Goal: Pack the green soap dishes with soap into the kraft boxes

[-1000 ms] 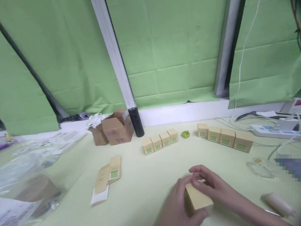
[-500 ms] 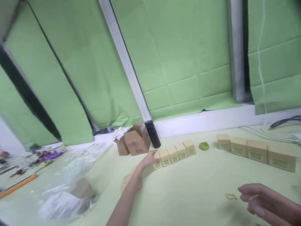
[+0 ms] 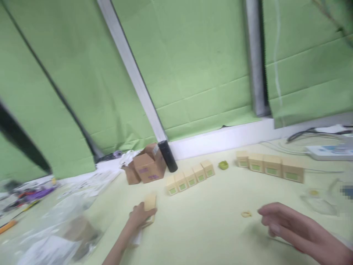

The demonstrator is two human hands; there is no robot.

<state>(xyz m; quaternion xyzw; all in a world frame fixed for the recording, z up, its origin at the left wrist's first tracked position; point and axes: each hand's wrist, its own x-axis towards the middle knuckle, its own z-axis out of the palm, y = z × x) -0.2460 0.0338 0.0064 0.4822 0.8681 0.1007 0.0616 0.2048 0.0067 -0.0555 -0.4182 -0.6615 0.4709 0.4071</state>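
My left hand (image 3: 138, 214) is closed around a small light-brown cardboard box (image 3: 150, 202) on the table, left of the box row. The fingers and blur hide part of that box. A white piece (image 3: 136, 237) shows below the hand. My right hand (image 3: 292, 228) hovers at the right, fingers loosely curved and apart from the thumb, with nothing visible in it. Just left of its fingertips lies a small yellowish loop (image 3: 246, 214), like a rubber band. Several small boxes with green label windows (image 3: 191, 179) form a slanted row in the middle.
More such boxes (image 3: 272, 165) stand in a row at right. Between the rows sits a green dish-like item (image 3: 223, 165). A black cylinder (image 3: 168, 156) and an open carton (image 3: 149, 165) stand behind. Plastic bags (image 3: 74, 221) lie left; a power strip (image 3: 325, 151) lies right.
My left hand has left the end of the box row and moved down-left onto the separate box. The right hand stays raised near the loop. The view has shifted to the right.
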